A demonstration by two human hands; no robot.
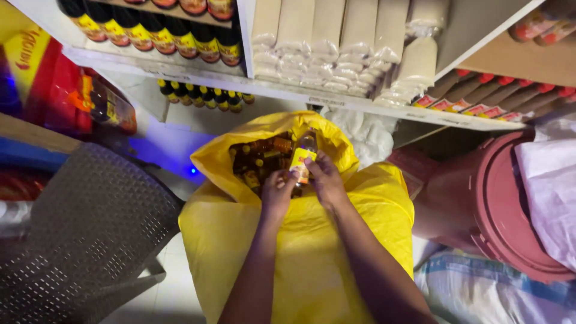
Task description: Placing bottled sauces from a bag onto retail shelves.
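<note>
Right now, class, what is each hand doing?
Left hand: fingers closed around the lower part of the small yellow-labelled bottle.
Right hand: closed on the same bottle, over the open yellow sack.

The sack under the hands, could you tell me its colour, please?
Bright yellow sack, seen best in the head view.

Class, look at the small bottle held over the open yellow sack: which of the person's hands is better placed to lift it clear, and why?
Probably the right hand: its fingers wrap the bottle around the label, while the left hand only touches its lower end, just above the bottles in the yellow sack.
</note>
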